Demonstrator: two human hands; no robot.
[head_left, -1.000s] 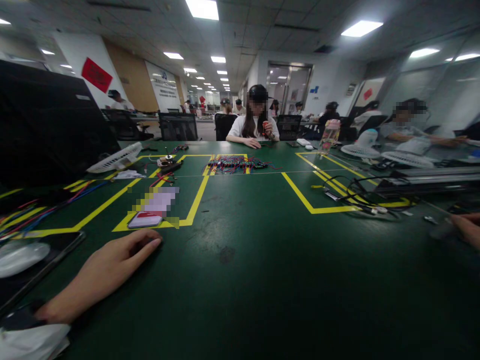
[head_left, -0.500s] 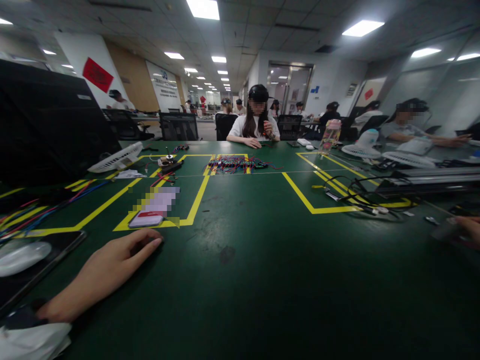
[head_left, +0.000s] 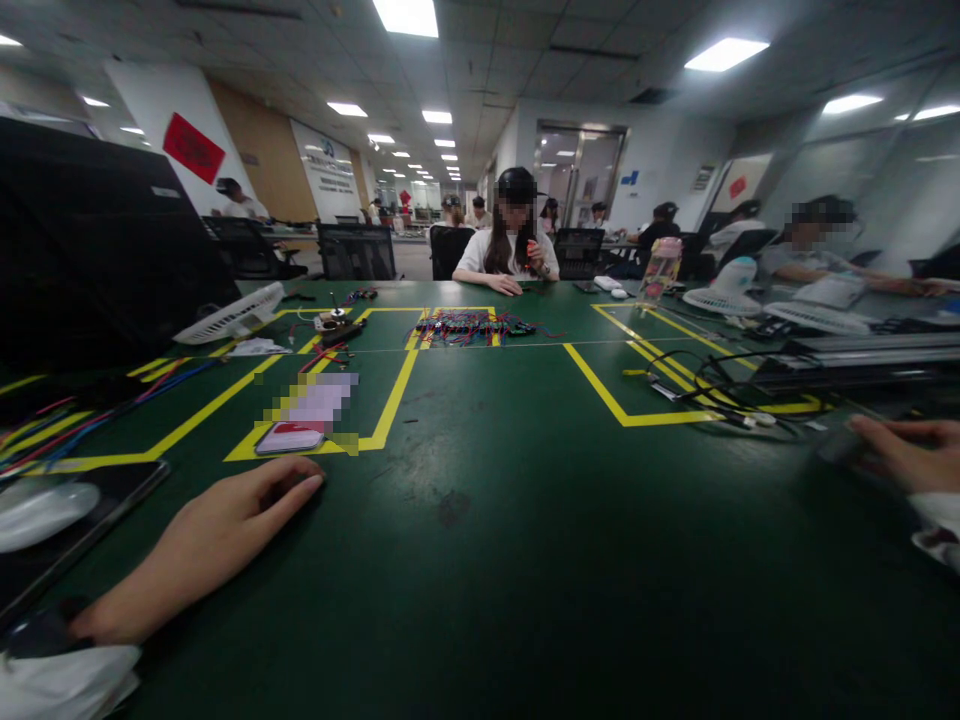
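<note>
My left hand [head_left: 244, 520] rests on the green table [head_left: 480, 580], loosely curved with a gap between thumb and index finger. Nothing shows in it, though its underside is hidden. Just beyond its fingers lies a phone [head_left: 292, 437], partly pixelated, inside a yellow tape outline. At the right edge, my right hand [head_left: 911, 450] is closed on a dark grey object [head_left: 838, 445], blurred and partly covered by the fingers; its kind cannot be made out. That hand is near a bundle of black cables [head_left: 705, 385].
Boards with tangled red and blue wires [head_left: 476, 326] lie mid-table. A white mouse [head_left: 49, 515] sits on a dark flat slab [head_left: 112, 520] at left, below a black monitor [head_left: 97, 250]. Metal rails [head_left: 862, 360], fans and a bottle [head_left: 660, 272] stand right. A person [head_left: 510, 240] sits opposite.
My right hand has come further into view from the right edge, moving left with the dark grey object. My left hand has stayed in place.
</note>
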